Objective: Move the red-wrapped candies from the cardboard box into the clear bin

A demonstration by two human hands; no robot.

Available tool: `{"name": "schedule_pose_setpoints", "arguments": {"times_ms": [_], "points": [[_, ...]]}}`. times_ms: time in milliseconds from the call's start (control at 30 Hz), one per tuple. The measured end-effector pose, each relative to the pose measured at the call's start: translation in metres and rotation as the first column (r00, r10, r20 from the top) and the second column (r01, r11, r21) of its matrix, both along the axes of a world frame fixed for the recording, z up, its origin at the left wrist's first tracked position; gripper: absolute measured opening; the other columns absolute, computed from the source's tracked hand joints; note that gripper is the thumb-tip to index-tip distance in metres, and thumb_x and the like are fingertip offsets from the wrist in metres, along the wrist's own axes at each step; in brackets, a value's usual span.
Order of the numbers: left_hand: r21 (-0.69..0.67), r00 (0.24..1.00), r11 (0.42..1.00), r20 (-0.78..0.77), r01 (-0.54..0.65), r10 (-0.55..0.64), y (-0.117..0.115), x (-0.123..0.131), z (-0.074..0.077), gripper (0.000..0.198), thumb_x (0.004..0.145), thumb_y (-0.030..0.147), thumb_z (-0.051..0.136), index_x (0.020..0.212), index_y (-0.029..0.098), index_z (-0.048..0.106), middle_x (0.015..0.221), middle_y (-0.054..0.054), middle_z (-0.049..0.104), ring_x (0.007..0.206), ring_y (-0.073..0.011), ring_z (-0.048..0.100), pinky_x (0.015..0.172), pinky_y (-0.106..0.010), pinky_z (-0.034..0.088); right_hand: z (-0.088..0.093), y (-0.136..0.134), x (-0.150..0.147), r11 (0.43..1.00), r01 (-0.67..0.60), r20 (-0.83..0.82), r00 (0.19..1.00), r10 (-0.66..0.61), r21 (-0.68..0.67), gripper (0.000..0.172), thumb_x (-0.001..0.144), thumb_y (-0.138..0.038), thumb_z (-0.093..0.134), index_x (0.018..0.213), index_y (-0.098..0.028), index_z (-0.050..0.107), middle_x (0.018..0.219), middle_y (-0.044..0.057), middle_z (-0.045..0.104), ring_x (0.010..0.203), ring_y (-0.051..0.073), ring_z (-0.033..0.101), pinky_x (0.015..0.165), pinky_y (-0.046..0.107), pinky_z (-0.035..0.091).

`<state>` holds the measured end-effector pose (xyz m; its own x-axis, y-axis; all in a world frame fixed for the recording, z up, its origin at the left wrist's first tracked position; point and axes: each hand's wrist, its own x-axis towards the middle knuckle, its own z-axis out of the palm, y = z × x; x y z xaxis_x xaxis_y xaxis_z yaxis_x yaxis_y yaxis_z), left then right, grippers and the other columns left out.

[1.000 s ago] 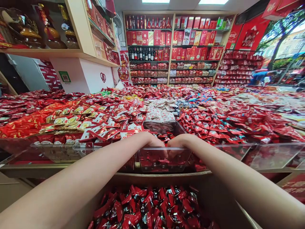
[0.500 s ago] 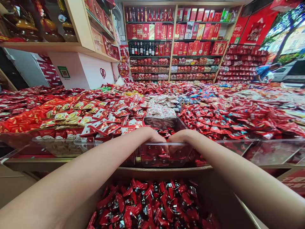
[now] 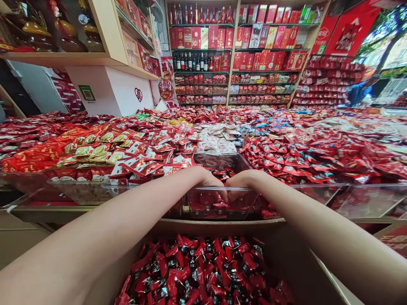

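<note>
In the head view, candies (image 3: 224, 174) lay low in the clear bin (image 3: 218, 161), at the front of the desk (image 3: 63, 209). The left hand (image 3: 218, 186) and the right hand (image 3: 235, 186) reached over the bin's front rim, wrists bent, fingers pointing down inside. Both were about equally near the candies, which lay beneath and around the fingers. The bin seemed longer from front to back; the candies pointed every which way. The fingers looked curled, but glare and the bin's wall hid whether either hand gripped any candy; I could not tell.

The candies were small, shiny red twists with dark patches and white print. More like them (image 3: 197, 271) filled a carton (image 3: 295, 245) below the bin, on the person's side. White packets (image 3: 219, 140) lay behind the bin, with red packets (image 3: 276, 156) to its right.
</note>
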<state>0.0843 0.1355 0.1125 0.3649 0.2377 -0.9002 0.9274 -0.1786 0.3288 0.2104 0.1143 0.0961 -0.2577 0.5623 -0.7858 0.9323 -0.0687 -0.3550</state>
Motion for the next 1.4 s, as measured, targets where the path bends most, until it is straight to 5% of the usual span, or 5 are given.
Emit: {"name": "schedule_pose_setpoints", "arguments": {"times_ms": [367,933,1400], "points": [[0.073,0.991,0.997,0.123,0.037,-0.045,-0.001,-0.0004,0.0009,0.023,0.057,0.041,0.054,0.067,0.02,0.057,0.048,0.001,0.057,0.049,-0.0174,0.054,0.05,-0.03,0.045,0.0037,-0.0032,-0.0033,1.0,-0.001,0.032,0.999,0.001,0.001,0.029,0.06,-0.035,0.057,0.077,-0.012,0.054,0.06,0.001,0.056,0.051,0.012,0.055,0.047,0.024,0.046],[-0.033,0.993,0.998,0.103,-0.053,0.056,-0.0044,-0.0006,0.0029,0.031,0.058,0.049,0.048,0.065,0.02,0.055,0.044,0.001,0.054,0.041,-0.0158,0.051,0.042,-0.028,0.042,0.0,0.0027,-0.0005,0.998,-0.049,0.024,0.999,0.048,0.037,0.029,0.059,-0.035,0.057,0.075,-0.011,0.054,0.057,0.0,0.055,0.054,0.012,0.055,0.048,0.023,0.044],[0.014,0.974,0.998,0.223,-0.055,0.051,-0.0034,-0.0008,0.0015,0.024,0.058,0.043,0.053,0.065,0.02,0.055,0.043,0.005,0.051,0.04,-0.0133,0.047,0.041,-0.025,0.04,0.0019,-0.001,-0.0008,0.998,-0.025,0.019,0.999,0.026,-0.053,0.027,0.061,-0.032,0.056,0.078,-0.012,0.052,0.057,-0.001,0.053,0.053,0.011,0.053,0.048,0.024,0.044]]}}
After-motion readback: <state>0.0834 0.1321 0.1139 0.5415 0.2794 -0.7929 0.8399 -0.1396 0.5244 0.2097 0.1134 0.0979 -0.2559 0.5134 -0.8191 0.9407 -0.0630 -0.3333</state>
